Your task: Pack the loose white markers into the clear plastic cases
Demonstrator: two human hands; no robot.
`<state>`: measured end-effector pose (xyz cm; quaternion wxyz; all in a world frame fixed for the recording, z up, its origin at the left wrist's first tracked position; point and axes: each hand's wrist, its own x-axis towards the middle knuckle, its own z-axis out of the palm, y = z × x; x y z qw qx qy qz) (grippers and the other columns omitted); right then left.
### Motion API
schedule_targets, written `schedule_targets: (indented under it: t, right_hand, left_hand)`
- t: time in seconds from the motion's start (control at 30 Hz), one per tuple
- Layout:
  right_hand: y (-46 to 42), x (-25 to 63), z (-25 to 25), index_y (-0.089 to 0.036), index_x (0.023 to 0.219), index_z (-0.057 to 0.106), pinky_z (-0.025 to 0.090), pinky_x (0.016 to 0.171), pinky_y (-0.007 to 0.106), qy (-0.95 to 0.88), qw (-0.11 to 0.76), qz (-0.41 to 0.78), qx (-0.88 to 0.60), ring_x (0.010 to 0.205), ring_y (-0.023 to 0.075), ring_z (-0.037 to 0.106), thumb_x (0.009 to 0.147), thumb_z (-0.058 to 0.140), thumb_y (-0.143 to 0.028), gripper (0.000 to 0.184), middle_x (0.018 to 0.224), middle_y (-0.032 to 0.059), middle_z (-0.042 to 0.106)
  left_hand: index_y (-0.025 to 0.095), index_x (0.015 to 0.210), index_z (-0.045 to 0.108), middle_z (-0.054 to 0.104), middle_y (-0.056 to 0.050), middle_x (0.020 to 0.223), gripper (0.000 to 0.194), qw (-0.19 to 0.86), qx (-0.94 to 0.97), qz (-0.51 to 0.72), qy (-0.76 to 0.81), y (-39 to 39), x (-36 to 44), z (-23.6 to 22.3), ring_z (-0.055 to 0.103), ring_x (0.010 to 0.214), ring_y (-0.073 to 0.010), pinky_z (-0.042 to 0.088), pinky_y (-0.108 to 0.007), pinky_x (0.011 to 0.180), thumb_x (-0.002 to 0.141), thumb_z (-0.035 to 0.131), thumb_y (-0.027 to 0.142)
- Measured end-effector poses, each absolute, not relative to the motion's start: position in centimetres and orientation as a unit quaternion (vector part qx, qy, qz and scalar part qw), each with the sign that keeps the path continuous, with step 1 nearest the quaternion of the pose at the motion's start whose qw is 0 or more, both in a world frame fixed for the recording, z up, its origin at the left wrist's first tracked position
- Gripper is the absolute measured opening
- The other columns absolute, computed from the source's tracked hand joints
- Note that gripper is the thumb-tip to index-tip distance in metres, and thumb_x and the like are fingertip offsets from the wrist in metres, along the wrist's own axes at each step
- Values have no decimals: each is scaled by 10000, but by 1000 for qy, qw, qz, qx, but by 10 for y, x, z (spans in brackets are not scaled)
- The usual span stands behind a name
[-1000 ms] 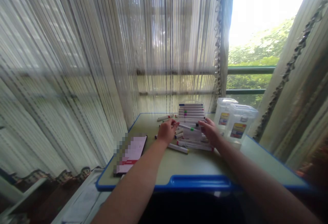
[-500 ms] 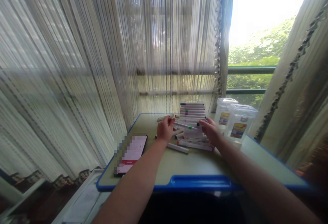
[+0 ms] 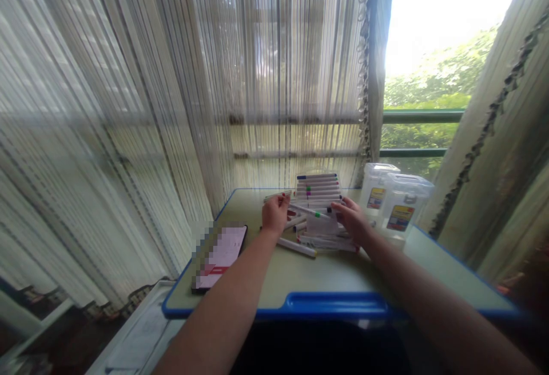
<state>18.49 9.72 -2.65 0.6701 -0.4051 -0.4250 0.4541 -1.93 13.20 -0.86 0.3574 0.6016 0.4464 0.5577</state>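
Note:
My left hand [image 3: 274,215] and my right hand [image 3: 352,219] each pinch one end of a white marker with a green band [image 3: 309,211], held level just above the table. Behind it stands a stack of white markers with coloured caps [image 3: 318,187]. More markers lie loose under and in front of my hands, one of them [image 3: 297,247] nearest to me. All of this rests on a pale green table with a blue rim [image 3: 330,305].
A phone [image 3: 221,256] lies at the table's left edge. Two clear lidded plastic tubs [image 3: 397,206] stand at the right rear. Striped curtains hang close behind the table, and a window with a green railing opens at the right.
My left hand has drawn slightly left and up with its end of the marker. My right hand has barely moved.

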Motion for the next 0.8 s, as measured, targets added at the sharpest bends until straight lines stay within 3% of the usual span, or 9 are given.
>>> schedule_targets:
  t: [0.13,0.3,0.5,0.8]
  right_hand:
    - [98,184,-27,-239,859,617,512,569,300,-430,666,458,-403,690,207,658,561,767,-326,345,764,13,683]
    - [97,184,-26,-241,866,617,517,574,294,-434,663,461,-400,670,191,655,560,767,-337,355,767,6,684]
    - [97,185,-29,-237,888,623,487,526,259,-440,663,453,-403,614,162,634,569,774,-356,372,746,-2,688]
    - [94,184,-26,-224,879,631,455,501,234,-428,667,462,-398,568,127,594,552,788,-327,376,742,-5,685]
  left_hand:
    - [159,756,565,657,-10,596,214,302,645,541,449,129,-19,-11,657,479,-158,432,-199,383,854,535,347]
    - [165,751,574,639,-2,552,255,279,625,564,463,132,-22,-13,645,461,-157,400,-192,366,855,535,396]
    - [169,768,560,716,-50,729,221,336,526,631,460,139,-24,-7,638,465,-133,415,-191,364,868,519,363]
    - [173,776,495,712,-35,738,138,453,472,639,404,143,-19,-10,651,488,-131,549,-250,475,872,531,264]
